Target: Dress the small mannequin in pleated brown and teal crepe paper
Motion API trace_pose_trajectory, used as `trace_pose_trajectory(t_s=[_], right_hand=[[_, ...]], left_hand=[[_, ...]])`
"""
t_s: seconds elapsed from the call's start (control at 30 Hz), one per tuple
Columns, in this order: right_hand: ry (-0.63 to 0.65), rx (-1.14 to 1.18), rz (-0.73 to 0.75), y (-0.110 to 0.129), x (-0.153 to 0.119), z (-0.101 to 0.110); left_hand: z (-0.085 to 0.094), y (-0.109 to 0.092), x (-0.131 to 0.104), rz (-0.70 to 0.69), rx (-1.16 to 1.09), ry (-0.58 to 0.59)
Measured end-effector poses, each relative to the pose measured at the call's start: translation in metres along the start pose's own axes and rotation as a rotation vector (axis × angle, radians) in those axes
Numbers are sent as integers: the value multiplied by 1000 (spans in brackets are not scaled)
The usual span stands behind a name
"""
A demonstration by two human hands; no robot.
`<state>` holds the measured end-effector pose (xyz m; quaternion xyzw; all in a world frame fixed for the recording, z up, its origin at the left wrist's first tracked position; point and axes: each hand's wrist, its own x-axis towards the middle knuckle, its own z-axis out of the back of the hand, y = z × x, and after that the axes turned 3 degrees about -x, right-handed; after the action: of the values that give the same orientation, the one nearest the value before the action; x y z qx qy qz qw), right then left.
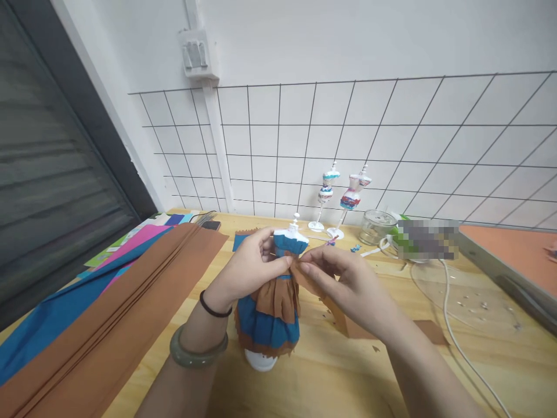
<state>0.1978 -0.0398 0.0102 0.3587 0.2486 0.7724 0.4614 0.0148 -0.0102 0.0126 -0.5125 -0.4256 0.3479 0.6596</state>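
A miniature dress form (294,225) stands at the middle of the table, its white neck and base showing. On it is a small dress (270,322) with a blue top and a skirt of blue and brown tiers. My left hand (250,264) is wrapped round the form's upper body, its thumb pressing at the waist. Between the thumb and fingers of my right hand (337,273) is pinched a brown fabric strip (311,278), held against the dress's waist. The strip trails down to the right behind my hand.
Layered brown (174,273), blue and pink fabric sheets lie at left. Two more small dress forms (350,197) stand at the back, beside a glass jar (378,226). A white cable (452,325) runs down the right side, near a clear sheet with small bits. Fabric scraps lie about.
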Motion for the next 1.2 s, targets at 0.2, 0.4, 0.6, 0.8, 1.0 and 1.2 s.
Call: trace_pose_trajectory(t_s=[0.2, 0.4, 0.6, 0.8, 1.0, 1.2], right_hand=[[-20, 54, 94, -1, 1, -2], [-30, 170, 6, -7, 3, -6], [-109, 224, -143, -10, 4, -11], [-125, 301, -155, -8, 4, -11], [-127, 347, -155, -8, 6, -12], [-139, 362, -149, -6, 9, -12]], left_hand=[[1, 2, 0, -17, -31, 16], [0, 0, 1, -6, -44, 22], [0, 1, 1, -8, -34, 15], [0, 2, 0, -4, -54, 21], [-1, 0, 0, 10, -62, 21], [0, -2, -1, 16, -38, 17]])
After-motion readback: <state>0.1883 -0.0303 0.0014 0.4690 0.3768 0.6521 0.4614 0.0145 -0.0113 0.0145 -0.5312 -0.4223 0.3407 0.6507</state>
